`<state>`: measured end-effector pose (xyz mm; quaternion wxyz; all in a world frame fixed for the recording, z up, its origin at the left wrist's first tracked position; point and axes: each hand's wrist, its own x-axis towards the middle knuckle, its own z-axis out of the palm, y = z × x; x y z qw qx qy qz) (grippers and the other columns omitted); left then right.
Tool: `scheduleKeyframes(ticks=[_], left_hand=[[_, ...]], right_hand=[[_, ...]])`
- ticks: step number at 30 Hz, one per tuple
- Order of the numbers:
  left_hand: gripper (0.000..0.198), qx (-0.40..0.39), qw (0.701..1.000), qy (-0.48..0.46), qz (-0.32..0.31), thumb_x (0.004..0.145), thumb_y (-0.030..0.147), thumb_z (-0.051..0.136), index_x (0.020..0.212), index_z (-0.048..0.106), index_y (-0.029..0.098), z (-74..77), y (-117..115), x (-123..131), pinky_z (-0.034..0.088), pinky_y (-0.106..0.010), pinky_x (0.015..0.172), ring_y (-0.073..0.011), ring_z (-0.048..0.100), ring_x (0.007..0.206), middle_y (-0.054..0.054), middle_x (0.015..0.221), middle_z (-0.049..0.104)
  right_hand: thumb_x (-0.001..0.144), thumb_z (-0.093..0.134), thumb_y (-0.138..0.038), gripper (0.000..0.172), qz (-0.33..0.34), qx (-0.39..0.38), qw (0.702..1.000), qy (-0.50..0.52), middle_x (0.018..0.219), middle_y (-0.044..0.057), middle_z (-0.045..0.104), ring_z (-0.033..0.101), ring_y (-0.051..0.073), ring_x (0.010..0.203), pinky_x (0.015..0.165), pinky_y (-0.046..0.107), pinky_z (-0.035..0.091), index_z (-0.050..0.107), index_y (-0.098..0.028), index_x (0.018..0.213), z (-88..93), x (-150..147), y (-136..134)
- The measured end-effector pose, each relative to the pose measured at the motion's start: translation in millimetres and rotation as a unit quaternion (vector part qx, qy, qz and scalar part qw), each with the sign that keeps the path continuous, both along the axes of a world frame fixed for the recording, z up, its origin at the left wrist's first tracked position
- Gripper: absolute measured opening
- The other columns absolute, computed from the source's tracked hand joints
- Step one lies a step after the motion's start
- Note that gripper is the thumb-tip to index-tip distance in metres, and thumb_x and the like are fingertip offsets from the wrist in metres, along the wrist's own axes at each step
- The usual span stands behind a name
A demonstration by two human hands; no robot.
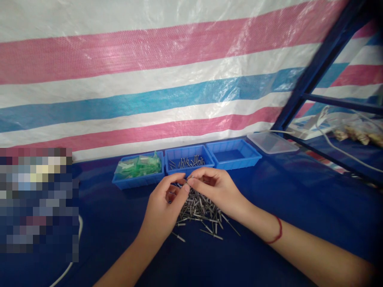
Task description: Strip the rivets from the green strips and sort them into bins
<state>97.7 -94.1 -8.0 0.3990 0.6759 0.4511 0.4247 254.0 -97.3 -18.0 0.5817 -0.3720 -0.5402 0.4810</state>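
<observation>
A heap of blind rivets (199,207), grey with long thin shanks, lies on the blue table in front of me. Above its far side my left hand (164,203) and my right hand (220,189) meet at the fingertips, thumbs against index fingers. Both are closed in a pinch on a small metal piece, which looks like a blind rivet (192,178); the fingers cover most of it. Under the curled fingers of my left hand there are thin metal bits I cannot make out clearly. Just beyond the hands stands a blue bin (190,170) with some rivets in it.
Left of it, another blue bin (137,182) holds green plastic packets (143,165); a third bin (239,162) stands right. Beside that lies a clear plastic lid (272,142). A striped sheet (149,95) hangs behind. Blue frame bars (311,75) and a white cable (338,147) are at right.
</observation>
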Motion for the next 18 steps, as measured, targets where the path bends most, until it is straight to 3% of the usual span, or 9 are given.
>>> scheduleKeyframes(ticks=[8, 18], left_hand=[[0.024, -0.016, 0.997, 0.053, -0.053, 0.087, 0.036, 0.054, 0.098, 0.066, 0.018, -2.3, 2.7, -3.4, 0.046, -0.023, 0.071, -0.0154, 0.061, 0.077, -0.001, 0.083, 0.067], [0.015, 0.044, 0.997, 0.056, -0.005, 0.085, 0.032, 0.056, 0.090, 0.061, 0.019, 2.2, 3.2, -4.4, 0.044, -0.021, 0.060, -0.0115, 0.056, 0.064, 0.000, 0.079, 0.064]], right_hand=[[0.075, 0.069, -0.027, 0.007, -0.004, 0.029, 0.999, -0.020, 0.076, 0.001, 0.069, 0.062, 0.013, 0.071, 0.067, 0.029, 0.051, 0.071, -0.021, 0.079, 2.8, 0.5, -1.1], [0.081, 0.063, -0.029, 0.013, -0.041, 0.070, 0.987, -0.142, 0.078, 0.003, 0.068, 0.058, 0.014, 0.066, 0.058, 0.029, 0.046, 0.071, -0.020, 0.085, -0.7, 6.5, 1.5]])
